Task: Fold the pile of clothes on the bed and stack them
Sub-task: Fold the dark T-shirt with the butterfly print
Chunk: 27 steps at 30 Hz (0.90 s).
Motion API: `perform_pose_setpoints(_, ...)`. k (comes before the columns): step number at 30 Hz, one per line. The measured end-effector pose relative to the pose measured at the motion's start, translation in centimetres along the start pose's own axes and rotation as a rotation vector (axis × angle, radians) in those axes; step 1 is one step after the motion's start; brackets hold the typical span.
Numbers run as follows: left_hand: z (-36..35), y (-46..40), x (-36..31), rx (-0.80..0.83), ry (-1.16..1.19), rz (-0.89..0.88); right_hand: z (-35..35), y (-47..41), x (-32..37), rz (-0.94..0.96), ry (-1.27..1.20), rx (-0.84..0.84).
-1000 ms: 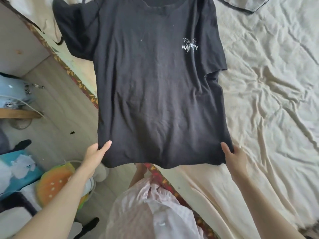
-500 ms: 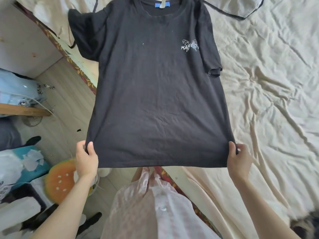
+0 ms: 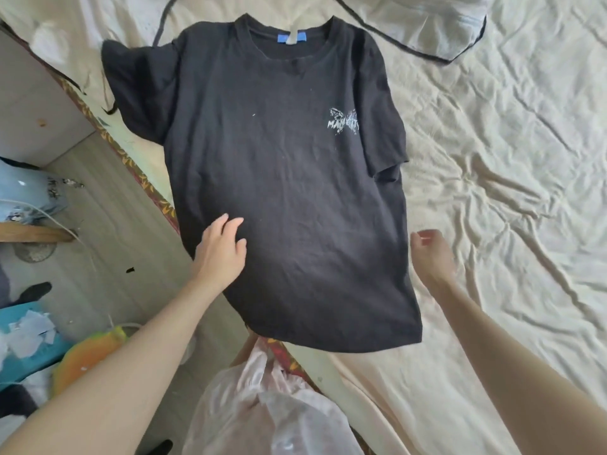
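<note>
Resting on the black T-shirt (image 3: 282,178), your left hand (image 3: 220,254) lies flat near the shirt's left edge, a bit left of the middle of the frame. Its fingers (image 3: 231,224) are spread and loose, and they hold nothing. They only touch the cloth.

Your right hand (image 3: 432,254) is just beside the shirt's right edge, over the bed (image 3: 512,198). Its fingers (image 3: 423,236) are bent in a little, and they grip nothing. You cannot tell from this view if they touch the shirt or the sheet.

The black T-shirt lies spread out, front side up, in the middle of the frame. Its neck points to the top of the frame, with a blue tag (image 3: 291,37) inside the collar. A small white butterfly print (image 3: 344,121) sits on the chest, toward the right. The left sleeve hangs out toward the bed's edge at the upper left. The bottom hem reaches past the bed's edge, near your body at the lower middle.

The bed has a wrinkled cream sheet that fills the right side of the frame. A pale cloth with a dark trim (image 3: 430,24) lies at the top of the frame, just past the shirt's collar.

On the left is a wooden floor (image 3: 108,231). An orange round thing (image 3: 88,359) sits at the lower left.
</note>
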<state>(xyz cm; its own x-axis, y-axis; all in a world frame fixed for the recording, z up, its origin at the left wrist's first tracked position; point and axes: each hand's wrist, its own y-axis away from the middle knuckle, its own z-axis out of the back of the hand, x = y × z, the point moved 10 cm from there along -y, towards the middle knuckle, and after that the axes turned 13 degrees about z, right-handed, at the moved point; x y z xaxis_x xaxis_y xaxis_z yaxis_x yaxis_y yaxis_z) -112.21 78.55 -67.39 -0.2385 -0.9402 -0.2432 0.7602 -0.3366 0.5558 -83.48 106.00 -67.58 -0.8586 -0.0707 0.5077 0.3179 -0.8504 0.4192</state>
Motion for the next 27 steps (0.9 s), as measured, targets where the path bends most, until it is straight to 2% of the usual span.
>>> perform_pose_setpoints(3,-0.9,-2.6,-6.0,0.026,-0.180,-0.176,-0.7,-4.2,3.0,-0.003,-0.138,-0.001)
perform_pose_setpoints(7,-2.7,-6.0,-9.9,0.069,-0.387,-0.278,-1.9,-9.8,5.8,0.019,-0.228,0.015)
perform_pose_setpoints(9,-3.2,-7.4,-11.1,0.058,-0.466,-0.337,-2.5,-12.0,6.6,-0.034,-0.317,0.010)
perform_pose_setpoints(12,-3.7,-9.5,-12.4,0.059,-0.515,-0.385,-3.5,-14.4,6.1,-0.219,-0.534,-0.012)
perform_pose_setpoints(15,-3.9,-10.3,-13.1,0.075,-0.516,-0.402,-2.8,-15.7,4.7,-0.333,-0.661,-0.085)
perform_pose_setpoints(19,-2.5,-10.8,-14.9,0.010,-0.407,-0.420,1.8,-18.5,4.6,-0.244,-0.640,-0.229)
perform_pose_setpoints(23,-0.3,-11.8,-17.7,-0.097,-0.244,-0.445,5.8,-22.1,4.9,-0.206,-0.724,-0.324)
perform_pose_setpoints(27,0.3,-13.1,-20.8,-0.137,-0.237,-0.503,11.2,-25.5,5.2,-0.162,-0.636,-0.541)
